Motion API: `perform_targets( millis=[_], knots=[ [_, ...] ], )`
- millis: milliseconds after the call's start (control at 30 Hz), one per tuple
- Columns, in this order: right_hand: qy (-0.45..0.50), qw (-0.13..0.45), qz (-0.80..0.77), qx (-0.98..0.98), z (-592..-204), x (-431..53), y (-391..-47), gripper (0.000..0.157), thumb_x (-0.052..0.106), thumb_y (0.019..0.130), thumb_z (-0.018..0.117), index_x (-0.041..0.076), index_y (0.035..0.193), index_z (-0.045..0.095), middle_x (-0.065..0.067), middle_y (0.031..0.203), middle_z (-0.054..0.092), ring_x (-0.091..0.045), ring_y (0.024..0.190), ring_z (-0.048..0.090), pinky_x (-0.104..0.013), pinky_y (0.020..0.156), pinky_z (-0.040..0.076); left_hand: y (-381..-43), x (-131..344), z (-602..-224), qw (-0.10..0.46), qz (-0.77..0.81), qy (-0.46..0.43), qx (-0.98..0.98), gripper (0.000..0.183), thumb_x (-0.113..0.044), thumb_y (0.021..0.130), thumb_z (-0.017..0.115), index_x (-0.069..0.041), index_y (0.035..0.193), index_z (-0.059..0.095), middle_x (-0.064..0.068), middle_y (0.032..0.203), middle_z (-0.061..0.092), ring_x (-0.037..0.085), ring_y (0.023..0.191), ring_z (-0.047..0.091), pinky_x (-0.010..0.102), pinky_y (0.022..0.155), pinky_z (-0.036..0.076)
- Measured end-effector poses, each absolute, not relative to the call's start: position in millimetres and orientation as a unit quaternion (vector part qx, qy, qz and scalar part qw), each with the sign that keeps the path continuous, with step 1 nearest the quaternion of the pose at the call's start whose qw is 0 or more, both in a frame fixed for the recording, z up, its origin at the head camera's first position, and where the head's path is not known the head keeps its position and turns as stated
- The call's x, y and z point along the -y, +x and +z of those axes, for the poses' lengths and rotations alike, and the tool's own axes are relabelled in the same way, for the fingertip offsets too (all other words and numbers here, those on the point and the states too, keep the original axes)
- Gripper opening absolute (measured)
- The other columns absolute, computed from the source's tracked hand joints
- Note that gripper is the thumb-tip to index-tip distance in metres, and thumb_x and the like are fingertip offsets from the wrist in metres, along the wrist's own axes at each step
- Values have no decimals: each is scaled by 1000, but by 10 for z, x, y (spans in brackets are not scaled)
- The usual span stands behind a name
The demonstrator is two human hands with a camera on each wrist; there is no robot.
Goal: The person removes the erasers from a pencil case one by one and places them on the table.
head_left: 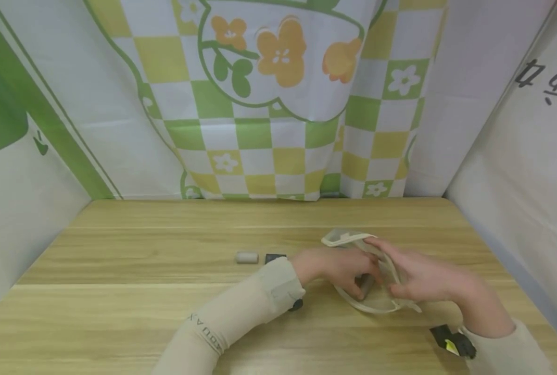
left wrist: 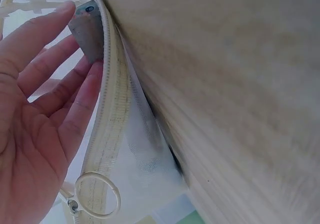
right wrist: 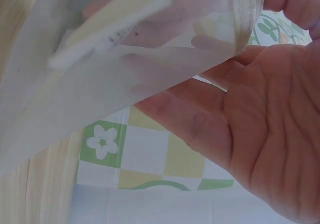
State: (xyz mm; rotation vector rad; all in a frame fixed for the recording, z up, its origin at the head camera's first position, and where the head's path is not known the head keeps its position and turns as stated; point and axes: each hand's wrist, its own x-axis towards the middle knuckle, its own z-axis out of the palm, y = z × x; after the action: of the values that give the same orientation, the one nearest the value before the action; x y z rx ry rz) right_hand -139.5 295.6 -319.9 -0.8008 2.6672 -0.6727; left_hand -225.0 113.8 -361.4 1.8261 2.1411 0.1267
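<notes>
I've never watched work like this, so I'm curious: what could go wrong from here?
The grey block sits by the ends of the left fingers, so it might slip. The pouch looks soft; if the right fingers loosen, it could sag shut. The zip runs close to the left fingers and might snag them.

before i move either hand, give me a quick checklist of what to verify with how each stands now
1. Pouch mouth open: ok, it gapes around the left hand.
2. Right hand holding the pouch's edge: ok.
3. Grey piece at the left fingertips, within the pouch mouth: ok.
4. Grey cylinder in the pouch: not ok, it lies outside on the table.
5. Dark block clear of the left sleeve: cannot tell, the sleeve hides part of its surroundings.
</notes>
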Motion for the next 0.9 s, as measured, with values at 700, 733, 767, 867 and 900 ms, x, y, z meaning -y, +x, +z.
perform_targets(
  millis=[700, 733, 767, 867, 900],
  knots=[
    [-269, 144, -239, -922, -3211, -2950, -1397, 88, 14, 86, 70, 9, 156, 18, -30, 148, 42, -32, 113, 60, -59, 96, 47, -2224, -1111, -3577, 155, 41, 643, -749, 41, -15, 89, 72, -9, 129, 65, 2, 130, 64, 10, 118, 58, 13, 101, 41],
    [-268, 144, -240, -922, -3211, -2952, -1397, 88, 14, 86, 70, 9, 156, 18, -31, 149, 41, -36, 118, 58, -61, 96, 47, -2224, -1107, -3574, 153, 39, 643, -749, 41, -15, 89, 72, -10, 129, 65, 1, 129, 64, 9, 117, 58, 13, 101, 41],
    [-268, 145, -241, -921, -3212, -2955, -1398, 88, 14, 86, 70, 9, 156, 18, -31, 150, 40, -39, 121, 56, -61, 97, 46, -2222, -1104, -3573, 152, 39, 642, -750, 40, -16, 90, 72, -10, 129, 65, 1, 130, 64, 9, 118, 58, 13, 101, 41],
    [-268, 144, -239, -922, -3212, -2960, -1401, 87, 14, 86, 70, 9, 156, 18, -31, 149, 41, -37, 118, 59, -60, 96, 47, -2213, -1095, -3568, 155, 41, 640, -752, 40, -16, 90, 72, -10, 129, 65, 1, 131, 64, 9, 119, 58, 13, 101, 41],
    [-268, 144, -238, -922, -3212, -2961, -1403, 87, 14, 86, 70, 9, 156, 18, -31, 148, 42, -35, 115, 60, -59, 95, 48, -2209, -1092, -3566, 156, 42, 638, -753, 41, -16, 90, 72, -9, 129, 65, 1, 132, 64, 9, 120, 58, 12, 102, 40]
  ],
)
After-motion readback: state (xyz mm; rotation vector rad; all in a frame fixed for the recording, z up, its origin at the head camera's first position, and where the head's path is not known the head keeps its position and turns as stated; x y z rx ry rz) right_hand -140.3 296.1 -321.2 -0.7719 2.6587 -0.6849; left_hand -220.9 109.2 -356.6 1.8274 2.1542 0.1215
